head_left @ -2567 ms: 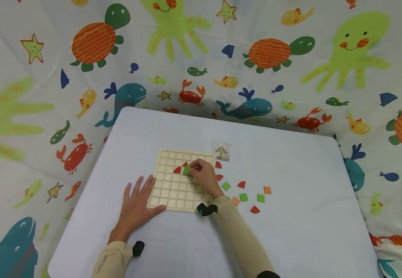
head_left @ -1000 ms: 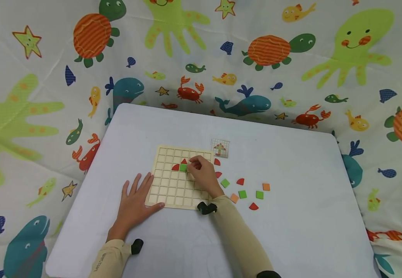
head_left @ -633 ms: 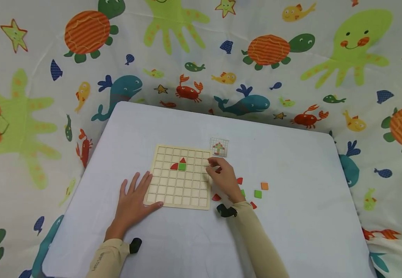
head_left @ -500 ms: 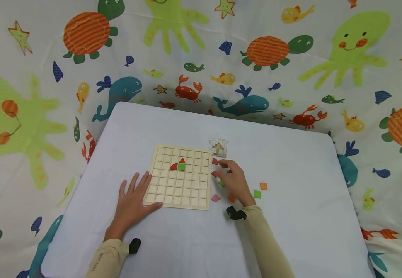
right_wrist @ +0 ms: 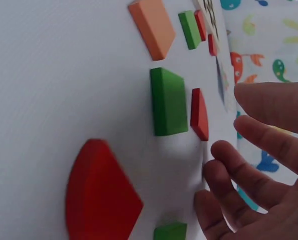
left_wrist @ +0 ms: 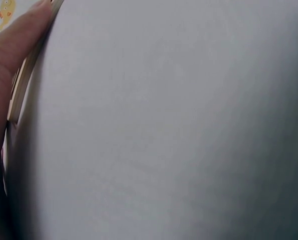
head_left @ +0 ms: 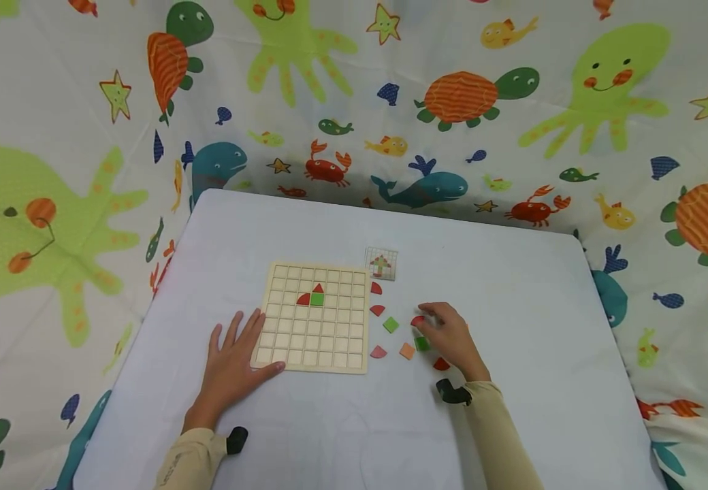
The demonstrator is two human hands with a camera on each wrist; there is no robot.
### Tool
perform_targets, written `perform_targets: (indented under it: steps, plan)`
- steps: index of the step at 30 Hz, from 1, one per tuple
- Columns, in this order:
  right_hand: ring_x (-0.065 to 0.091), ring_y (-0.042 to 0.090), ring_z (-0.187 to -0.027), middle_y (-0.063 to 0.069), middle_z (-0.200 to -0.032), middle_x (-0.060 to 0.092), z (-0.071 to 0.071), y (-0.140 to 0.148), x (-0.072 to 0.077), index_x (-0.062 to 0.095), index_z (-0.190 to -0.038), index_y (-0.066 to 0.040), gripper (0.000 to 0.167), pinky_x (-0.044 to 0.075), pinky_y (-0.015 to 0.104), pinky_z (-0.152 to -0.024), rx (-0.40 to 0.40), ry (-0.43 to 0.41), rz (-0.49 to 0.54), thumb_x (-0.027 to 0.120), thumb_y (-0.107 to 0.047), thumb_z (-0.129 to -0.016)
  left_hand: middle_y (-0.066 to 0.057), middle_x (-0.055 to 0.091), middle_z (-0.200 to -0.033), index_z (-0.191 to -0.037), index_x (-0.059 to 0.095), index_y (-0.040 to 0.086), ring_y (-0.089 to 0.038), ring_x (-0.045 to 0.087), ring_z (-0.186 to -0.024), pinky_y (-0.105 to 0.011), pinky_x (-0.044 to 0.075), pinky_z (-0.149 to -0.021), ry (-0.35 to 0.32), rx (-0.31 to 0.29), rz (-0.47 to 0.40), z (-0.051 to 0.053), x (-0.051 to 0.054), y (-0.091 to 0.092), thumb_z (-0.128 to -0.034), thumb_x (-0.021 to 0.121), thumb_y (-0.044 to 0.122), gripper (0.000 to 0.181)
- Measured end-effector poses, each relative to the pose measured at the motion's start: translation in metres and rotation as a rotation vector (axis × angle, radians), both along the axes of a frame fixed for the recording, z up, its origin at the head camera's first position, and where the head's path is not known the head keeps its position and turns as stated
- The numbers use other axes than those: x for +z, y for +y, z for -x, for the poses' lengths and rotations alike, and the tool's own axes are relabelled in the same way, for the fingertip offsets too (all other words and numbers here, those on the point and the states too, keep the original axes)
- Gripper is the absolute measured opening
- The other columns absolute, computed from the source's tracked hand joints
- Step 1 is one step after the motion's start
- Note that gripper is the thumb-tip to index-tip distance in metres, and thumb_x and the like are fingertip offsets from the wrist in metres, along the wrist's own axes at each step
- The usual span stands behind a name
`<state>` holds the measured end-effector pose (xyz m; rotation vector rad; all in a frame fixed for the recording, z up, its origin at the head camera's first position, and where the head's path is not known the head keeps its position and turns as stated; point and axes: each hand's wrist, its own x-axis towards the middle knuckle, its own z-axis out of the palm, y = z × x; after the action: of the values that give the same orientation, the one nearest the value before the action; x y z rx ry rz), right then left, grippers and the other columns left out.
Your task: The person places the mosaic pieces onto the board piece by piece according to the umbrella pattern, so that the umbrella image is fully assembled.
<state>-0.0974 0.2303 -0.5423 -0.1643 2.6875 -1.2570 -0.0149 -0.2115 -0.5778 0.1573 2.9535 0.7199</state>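
The right hand [head_left: 452, 340] has been drawn off the board [head_left: 309, 340] to a red wedge [head_left: 416, 320]; its fingers are parted, nothing evidently gripped, contact unclear; the board's near left corner is touched by the spread left hand [head_left: 230, 371]; farther off, a green square [head_left: 316, 299] is left seated, so its placing seems done.

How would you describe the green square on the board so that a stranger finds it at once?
On the white table, find the wooden grid board that the left hand touches. In its upper half, the green square lies directly below the red triangle and right of the red quarter circle. Of these three, it alone is green.
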Motion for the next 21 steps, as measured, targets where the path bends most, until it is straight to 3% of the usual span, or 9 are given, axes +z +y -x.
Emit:
perform_targets:
  steps: [10,21]
  plan:
    - [0.057,0.036,-0.123,0.014,-0.129,0.063,0.006,0.006,-0.012,0.074,-0.127,-0.004,0.030,0.049,0.056,-0.107,0.031,-0.045,-0.027,0.076,-0.008,-0.097,-0.013,0.026,-0.176,-0.170,0.028,0.009,-0.037,0.006,-0.163,-0.061,-0.008,-0.126,0.012,-0.001,-0.005,-0.001,0.000,-0.001,-0.0878,0.076,0.067,0.112]
    - [0.055,0.036,-0.120,0.012,-0.120,0.064,0.014,0.001,-0.013,0.073,-0.117,-0.006,0.020,0.049,0.055,-0.105,0.017,-0.069,-0.099,0.075,-0.004,-0.097,-0.012,0.026,-0.176,-0.171,0.027,0.011,-0.037,0.006,-0.163,-0.060,-0.009,-0.126,0.029,0.000,-0.005,0.000,-0.003,-0.001,-0.0877,0.076,0.067,0.112]
